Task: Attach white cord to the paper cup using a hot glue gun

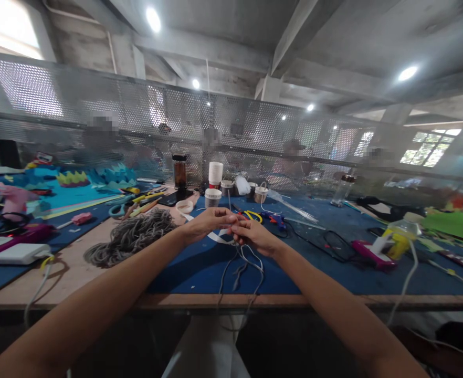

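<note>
Mid-frame, your left hand (207, 221) and right hand (254, 234) pinch grey strands (242, 268) together, mid-twist; next needs steady tension.

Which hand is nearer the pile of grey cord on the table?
Left. The left hand is just to the right of the grey cord pile, a short gap apart. The right hand lies beyond the left, farther from the pile.
</note>
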Tool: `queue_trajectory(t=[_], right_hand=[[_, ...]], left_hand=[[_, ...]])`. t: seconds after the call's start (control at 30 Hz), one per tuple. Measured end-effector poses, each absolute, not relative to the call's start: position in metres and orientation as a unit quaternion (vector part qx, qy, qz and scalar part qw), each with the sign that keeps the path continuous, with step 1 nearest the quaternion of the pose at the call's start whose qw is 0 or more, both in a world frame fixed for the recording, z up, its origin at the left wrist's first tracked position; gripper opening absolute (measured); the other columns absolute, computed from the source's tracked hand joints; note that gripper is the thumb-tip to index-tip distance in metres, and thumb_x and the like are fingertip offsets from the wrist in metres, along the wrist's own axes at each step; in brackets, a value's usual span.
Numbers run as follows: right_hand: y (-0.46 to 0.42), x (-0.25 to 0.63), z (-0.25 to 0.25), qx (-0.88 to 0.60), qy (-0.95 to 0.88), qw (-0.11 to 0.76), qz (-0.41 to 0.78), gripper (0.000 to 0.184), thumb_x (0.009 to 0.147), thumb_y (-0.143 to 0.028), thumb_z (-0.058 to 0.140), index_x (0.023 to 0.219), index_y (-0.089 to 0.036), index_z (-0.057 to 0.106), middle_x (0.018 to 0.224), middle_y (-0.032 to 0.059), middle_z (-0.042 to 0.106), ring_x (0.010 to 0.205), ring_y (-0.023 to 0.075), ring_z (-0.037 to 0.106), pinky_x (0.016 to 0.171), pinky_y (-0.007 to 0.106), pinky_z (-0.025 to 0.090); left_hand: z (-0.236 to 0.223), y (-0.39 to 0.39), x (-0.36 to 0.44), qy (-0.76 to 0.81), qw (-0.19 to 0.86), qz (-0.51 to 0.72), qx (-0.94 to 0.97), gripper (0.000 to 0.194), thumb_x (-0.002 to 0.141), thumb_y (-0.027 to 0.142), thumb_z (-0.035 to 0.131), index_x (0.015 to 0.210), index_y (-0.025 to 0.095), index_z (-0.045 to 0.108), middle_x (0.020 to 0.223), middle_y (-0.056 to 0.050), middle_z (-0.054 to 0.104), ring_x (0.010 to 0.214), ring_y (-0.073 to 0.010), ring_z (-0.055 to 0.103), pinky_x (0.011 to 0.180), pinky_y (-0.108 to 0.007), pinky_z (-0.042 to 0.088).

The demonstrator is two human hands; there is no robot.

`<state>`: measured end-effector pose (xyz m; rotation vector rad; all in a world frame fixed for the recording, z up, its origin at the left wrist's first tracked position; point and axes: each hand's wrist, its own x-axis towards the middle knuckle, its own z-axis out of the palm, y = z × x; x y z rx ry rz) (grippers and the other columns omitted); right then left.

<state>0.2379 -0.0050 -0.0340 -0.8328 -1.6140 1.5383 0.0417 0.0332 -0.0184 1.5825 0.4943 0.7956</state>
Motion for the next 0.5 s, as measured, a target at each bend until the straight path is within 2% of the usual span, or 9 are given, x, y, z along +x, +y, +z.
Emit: queue_trajectory(t=[0.13, 0.37, 0.5], right_hand=[[-0.0058, 0.2381, -0.0328, -0.324, -0.644, 0.374, 0.583, 0.034, 0.080, -0.045, 0.072, 0.089, -0.013, 0.073, 0.071, 0.0001, 0.059, 0.059, 0.0061, 0.050, 0.056, 0.020, 0.037], [-0.0034, 0.2354, -0.0368, -0.344, -0.690, 0.372, 0.517, 0.036, 0.081, -0.047, 0.069, 0.090, -0.013, 0.073, 0.069, 0.0006, 0.060, 0.058, 0.0083, 0.052, 0.057, 0.023, 0.040], [-0.0032, 0.2359, -0.0367, -0.355, -0.675, 0.382, 0.522, 0.037, 0.079, -0.049, 0.070, 0.085, -0.013, 0.072, 0.067, 0.0001, 0.059, 0.057, 0.0078, 0.051, 0.056, 0.022, 0.039]], left_hand=[[-0.0205, 0.0360, 0.0411, 0.216, 0.595, 0.358, 0.686, 0.023, 0.076, 0.035, 0.076, 0.081, 0.013, 0.069, 0.113, -0.013, 0.070, 0.100, -0.0222, 0.065, 0.092, -0.037, 0.044], [-0.0183, 0.0333, 0.0451, 0.239, 0.555, 0.385, 0.698, 0.027, 0.070, 0.035, 0.079, 0.065, 0.014, 0.063, 0.102, -0.011, 0.073, 0.097, -0.0225, 0.065, 0.092, -0.037, 0.044], [-0.0167, 0.0312, 0.0444, 0.251, 0.551, 0.378, 0.700, 0.027, 0.072, 0.039, 0.077, 0.073, 0.014, 0.066, 0.099, -0.010, 0.073, 0.099, -0.0234, 0.065, 0.090, -0.036, 0.044]])
